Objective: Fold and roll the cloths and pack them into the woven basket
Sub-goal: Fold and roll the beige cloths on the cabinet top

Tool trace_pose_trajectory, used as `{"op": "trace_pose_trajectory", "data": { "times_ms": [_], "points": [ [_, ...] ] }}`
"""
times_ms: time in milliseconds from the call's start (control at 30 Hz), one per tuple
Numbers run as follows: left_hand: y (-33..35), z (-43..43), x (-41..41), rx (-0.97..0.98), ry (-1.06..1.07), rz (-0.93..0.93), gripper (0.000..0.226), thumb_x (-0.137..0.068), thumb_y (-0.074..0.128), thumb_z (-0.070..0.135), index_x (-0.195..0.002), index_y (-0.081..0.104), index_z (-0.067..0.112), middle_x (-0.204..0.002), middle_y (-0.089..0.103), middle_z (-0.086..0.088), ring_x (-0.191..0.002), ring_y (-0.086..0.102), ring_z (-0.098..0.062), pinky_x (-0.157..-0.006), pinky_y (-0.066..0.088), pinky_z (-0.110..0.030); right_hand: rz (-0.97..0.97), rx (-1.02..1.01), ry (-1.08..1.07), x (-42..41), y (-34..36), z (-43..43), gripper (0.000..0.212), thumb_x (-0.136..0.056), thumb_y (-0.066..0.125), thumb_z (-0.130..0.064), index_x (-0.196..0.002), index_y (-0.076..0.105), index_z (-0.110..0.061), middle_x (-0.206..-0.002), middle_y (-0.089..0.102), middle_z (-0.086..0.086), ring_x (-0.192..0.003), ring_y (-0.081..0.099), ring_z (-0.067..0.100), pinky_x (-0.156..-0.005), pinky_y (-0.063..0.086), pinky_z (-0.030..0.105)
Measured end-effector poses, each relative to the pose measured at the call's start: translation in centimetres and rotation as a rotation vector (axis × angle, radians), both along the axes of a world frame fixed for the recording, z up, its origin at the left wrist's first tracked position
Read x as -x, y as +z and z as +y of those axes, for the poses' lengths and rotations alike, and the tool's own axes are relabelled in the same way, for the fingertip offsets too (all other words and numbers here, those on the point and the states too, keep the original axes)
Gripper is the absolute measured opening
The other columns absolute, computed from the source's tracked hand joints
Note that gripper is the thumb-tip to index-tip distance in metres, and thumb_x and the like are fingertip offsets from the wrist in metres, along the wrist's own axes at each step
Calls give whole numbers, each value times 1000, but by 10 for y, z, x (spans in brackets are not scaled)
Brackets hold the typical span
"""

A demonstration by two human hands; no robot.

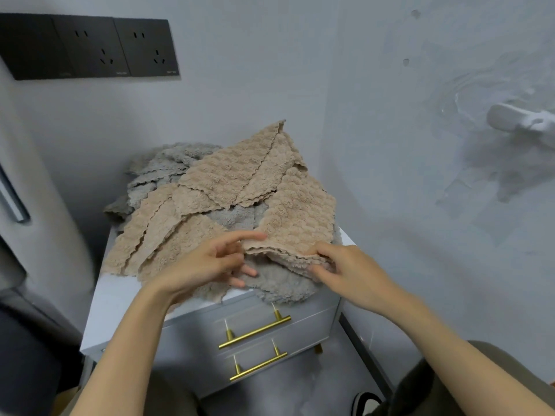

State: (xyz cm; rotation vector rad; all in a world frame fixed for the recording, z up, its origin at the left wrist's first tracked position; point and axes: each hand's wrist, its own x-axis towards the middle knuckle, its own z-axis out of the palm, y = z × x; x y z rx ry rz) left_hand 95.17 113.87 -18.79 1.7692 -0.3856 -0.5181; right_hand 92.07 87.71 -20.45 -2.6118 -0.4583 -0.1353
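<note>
The beige cloth [297,217] I am working on lies at the 3 o'clock side of the heap, and its doubled near edge is turned towards me. My right hand [345,271] pinches that layered edge, thumb on top and fingers beneath. My left hand [204,265] is released and grasps nothing. Its fingers are spread and loosely bent, and the forefinger reaches to the left end of the same edge; I cannot tell whether it touches.

Under that edge, at 6 o'clock of the heap, a grey cloth [270,283] hangs a little over the front lip of the cabinet. More beige cloths [150,244] fan out in overlapping layers towards 9 o'clock. Another beige one [237,172] is draped over the crown of the heap with a corner sticking up at 12 o'clock. Grey cloths [159,166] are bunched behind it at 11 o'clock.

The whole heap sits on a white bedside cabinet [120,310] set against the wall, with two brass bar handles [255,331] on its drawer fronts. At 10 o'clock on the wall is a row of black sockets [90,46]. At 3 o'clock a white fitting [522,121] juts from the plaster. A dark shoe [366,403] shows at 5 o'clock on the floor.
</note>
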Motion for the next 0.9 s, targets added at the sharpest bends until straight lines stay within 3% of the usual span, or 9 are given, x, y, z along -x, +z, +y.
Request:
{"op": "trace_pose_trajectory", "data": {
  "times_ms": [67, 133, 233, 333, 500, 667, 767, 833, 900],
  "points": [
    [-1, -1, 2, -109, -50, -130, 55, -84, 67, 4, -127, 55, 37, -106, 70, 0, -83, 71, -19, -74, 54, -20, 78, -63, 58, 0, 4, -2, 19, -96, 52, -32, -97, 67, -20, -84, 66, -6, -76, 56, 6, -69, 45, 28],
    [-3, -7, 2, -144, -35, -206, 50, -77, 74, 10, -120, 61, 32, -90, 73, 11, -68, 70, -12, -66, 52, -15, 131, -105, 103, 1, 7, -3, 19, -97, 53, -29, -98, 70, -19, -89, 69, -6, -80, 58, 8, -74, 44, 27],
    [-7, -12, -2, -171, 98, -292, 25, -77, 70, 32, -99, 74, 21, -77, 71, 7, -49, 53, -3, -50, 42, -11, 175, -127, 137, 0, 8, -4, 29, -97, 53, -24, -72, 57, -11, -68, 53, -4, -64, 44, 11, -63, 35, 27],
    [-14, -11, -8, -244, 130, -377, 45, -81, 61, 45, -79, 71, 1, -60, 53, -7, -46, 36, -7, -47, 29, -12, 201, -128, 115, -3, 8, -5, 39, -98, 52, -24, -64, 38, -11, -62, 34, -3, -58, 29, 8, -58, 25, 26],
    [-26, -18, -16, -413, 225, -449, 40, -86, 62, 44, -57, 63, 16, -45, 44, 7, -41, 35, -4, -44, 31, -12, 243, -59, -3, -9, -1, -6, 40, -96, 53, -30, -64, 36, -13, -62, 35, 0, -58, 31, 13, -57, 26, 30],
    [-35, -28, -19, -583, 299, -533, 42, -84, 63, 49, -55, 61, 19, -44, 48, 7, -39, 39, -4, -47, 36, -22, 170, 77, -206, -12, -14, -1, 40, -89, 56, -39, -60, 37, -18, -59, 41, -5, -57, 41, 12, -50, 30, 27],
    [-37, -30, -18, -603, 342, -638, 28, -81, 69, 43, -70, 55, 21, -66, 52, 11, -55, 45, -3, -53, 32, -19, 33, 107, -289, -9, -17, 4, 26, -82, 62, -41, -68, 49, -23, -66, 51, -11, -68, 49, 10, -52, 33, 25],
    [-35, -32, -15, -527, 333, -752, 23, -79, 72, 33, -81, 50, 25, -81, 52, 12, -69, 47, 0, -57, 33, -15, -76, 74, -280, -6, -17, 6, 22, -79, 66, -33, -76, 46, -26, -69, 49, -13, -68, 46, 5, -50, 31, 24],
    [-31, -35, -13, -473, 258, -881, 21, -78, 75, 18, -82, 56, 25, -83, 58, 14, -74, 49, 2, -64, 38, -15, -161, 61, -154, -3, -18, 8, 26, -79, 65, -16, -79, 42, -27, -74, 49, -12, -70, 44, 6, -51, 34, 24]
  ]
}}
